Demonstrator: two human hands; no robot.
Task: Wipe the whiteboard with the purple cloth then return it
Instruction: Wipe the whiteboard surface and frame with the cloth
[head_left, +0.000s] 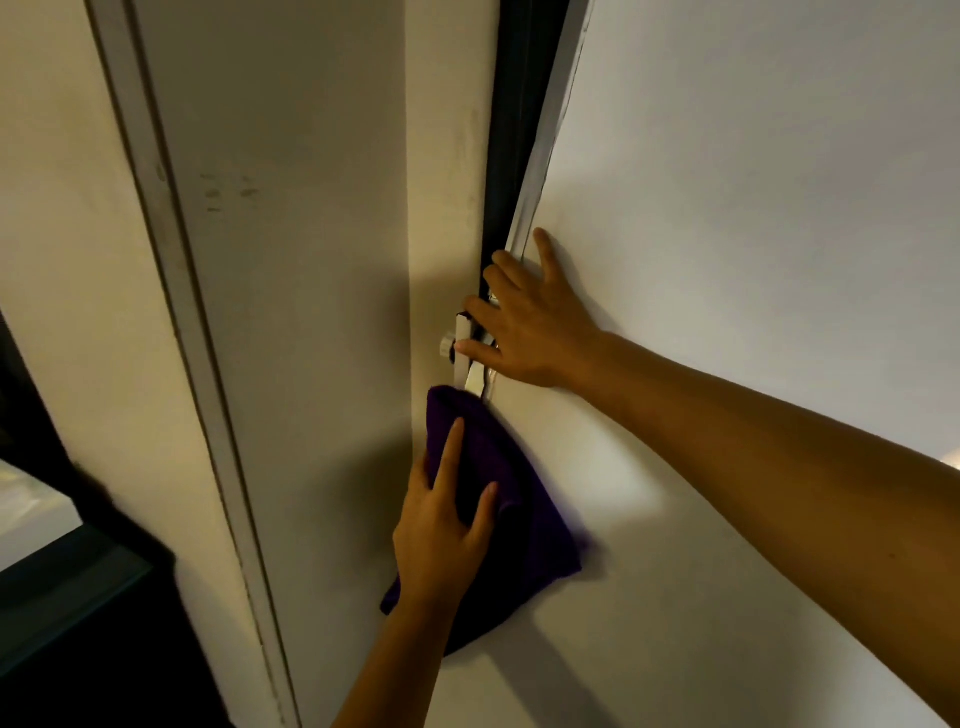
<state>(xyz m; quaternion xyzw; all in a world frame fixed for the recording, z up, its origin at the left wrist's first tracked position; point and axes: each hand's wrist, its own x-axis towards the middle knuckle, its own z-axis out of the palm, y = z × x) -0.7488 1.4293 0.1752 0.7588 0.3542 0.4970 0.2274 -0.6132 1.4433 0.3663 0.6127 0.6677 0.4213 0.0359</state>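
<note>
The whiteboard (753, 234) fills the right side of the head view, its metal-framed left edge running up the middle. A purple cloth (530, 530) lies pressed flat against the board near that left edge. My left hand (441, 525) holds the cloth against the surface, fingers spread over it. Higher up, my right hand (530, 322) grips the board's left edge, fingers wrapped round the frame and thumb flat on the white surface.
A cream wall (311, 260) with a vertical strip of trim (171, 260) stands left of the board. A white bracket (457, 348) sits on the frame under my right fingers. A dark window frame (62, 597) shows at the bottom left.
</note>
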